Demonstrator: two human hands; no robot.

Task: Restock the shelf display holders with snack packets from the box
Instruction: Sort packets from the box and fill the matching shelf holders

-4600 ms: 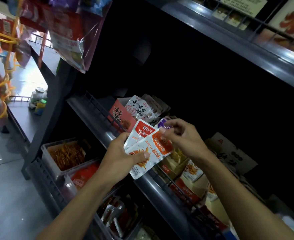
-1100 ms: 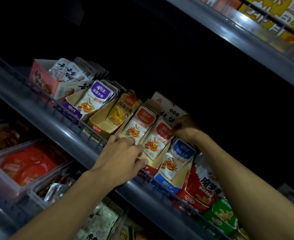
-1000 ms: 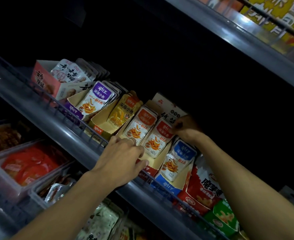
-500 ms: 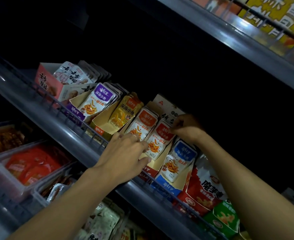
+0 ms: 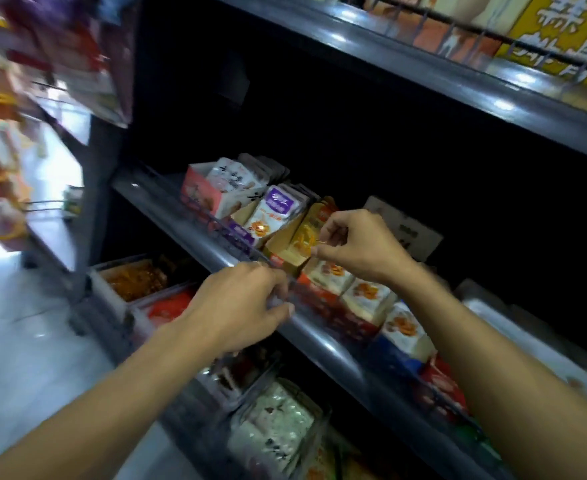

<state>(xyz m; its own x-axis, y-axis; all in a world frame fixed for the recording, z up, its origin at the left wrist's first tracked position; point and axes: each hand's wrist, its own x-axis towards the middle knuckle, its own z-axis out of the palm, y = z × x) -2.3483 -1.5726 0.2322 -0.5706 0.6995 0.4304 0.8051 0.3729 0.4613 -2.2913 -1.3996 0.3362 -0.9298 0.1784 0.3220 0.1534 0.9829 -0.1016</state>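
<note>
Right hand (image 5: 357, 247) fingers pinching yellow packet (image 5: 305, 233); left hand (image 5: 243, 306) curled, grip unclear

Two bare forearms, no sleeves, ring on left hand (image 5: 240, 303) fingers (image 5: 258, 264)

Grey shelf (image 5: 195, 237) runs diagonally across mid-frame, wire-railed at front; cardboard holders (image 5: 285, 247) of packets (image 5: 273, 216) stand in a row on it.

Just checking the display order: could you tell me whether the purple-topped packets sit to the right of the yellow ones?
No, the purple-topped packets stand to the left of the yellow packets on the same shelf.
</note>
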